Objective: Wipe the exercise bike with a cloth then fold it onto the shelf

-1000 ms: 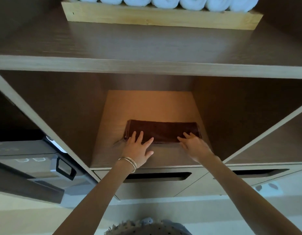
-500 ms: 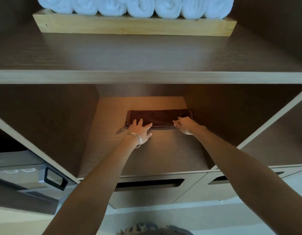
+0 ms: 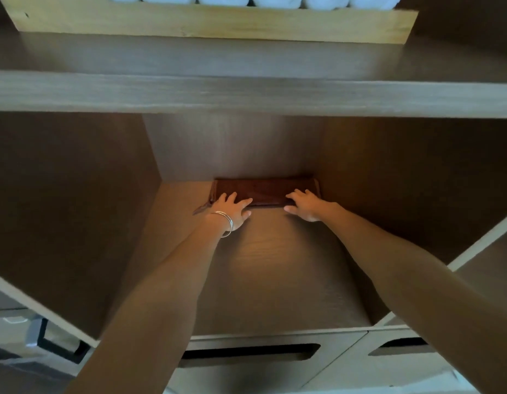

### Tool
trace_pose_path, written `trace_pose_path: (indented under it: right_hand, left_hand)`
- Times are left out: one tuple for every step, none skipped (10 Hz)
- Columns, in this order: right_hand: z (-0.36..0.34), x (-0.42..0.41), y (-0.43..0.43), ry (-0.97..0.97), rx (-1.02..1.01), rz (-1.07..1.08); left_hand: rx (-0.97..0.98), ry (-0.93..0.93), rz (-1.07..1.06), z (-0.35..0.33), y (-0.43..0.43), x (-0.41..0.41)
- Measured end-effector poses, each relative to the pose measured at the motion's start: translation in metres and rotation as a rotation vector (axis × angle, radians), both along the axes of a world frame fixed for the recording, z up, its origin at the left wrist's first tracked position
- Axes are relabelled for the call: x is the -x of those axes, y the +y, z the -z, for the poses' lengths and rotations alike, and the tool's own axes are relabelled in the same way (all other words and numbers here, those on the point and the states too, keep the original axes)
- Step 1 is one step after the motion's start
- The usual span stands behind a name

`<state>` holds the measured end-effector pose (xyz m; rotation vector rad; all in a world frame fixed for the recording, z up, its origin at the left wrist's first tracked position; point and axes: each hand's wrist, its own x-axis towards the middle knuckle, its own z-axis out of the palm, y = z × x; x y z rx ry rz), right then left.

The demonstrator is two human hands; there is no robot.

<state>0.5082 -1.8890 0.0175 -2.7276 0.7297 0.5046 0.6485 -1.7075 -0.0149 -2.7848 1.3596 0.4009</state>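
There, I saw the folded brown cloth [image 3: 265, 190] lying at the far wall of the shelf [image 3: 275, 268]; the left hand [image 3: 232, 209] and right hand [image 3: 306, 207] pressed its near edge, grips wide, white towels [image 3: 275, 0] above.

No text, label, brand or number can be read; pale marks on the grey panel [image 3: 8, 319] at the lower left are too blurred to make out.
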Motion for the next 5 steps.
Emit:
trace_pose_path:
  right_hand:
    - [0.001, -0.009, -0.007, -0.025, 0.001, 0.004]
    - [0.000, 0.001, 0.001, 0.011, 0.049, 0.012]
    - [-0.004, 0.019, 0.018, 0.025, 0.096, -0.011]
    - [-0.025, 0.040, 0.043, -0.001, 0.134, -0.056]
    - [-0.051, 0.049, 0.061, -0.084, 0.150, -0.049]
  left_hand:
    - [0.041, 0.009, -0.011, 0.001, -0.002, -0.006]
    - [0.026, -0.017, 0.024, -0.005, 0.008, -0.004]
    - [0.023, -0.039, 0.043, -0.021, 0.024, 0.005]
    - [0.051, -0.059, 0.091, -0.043, 0.040, 0.018]
    - [0.112, -0.131, 0.156, -0.063, 0.046, 0.035]
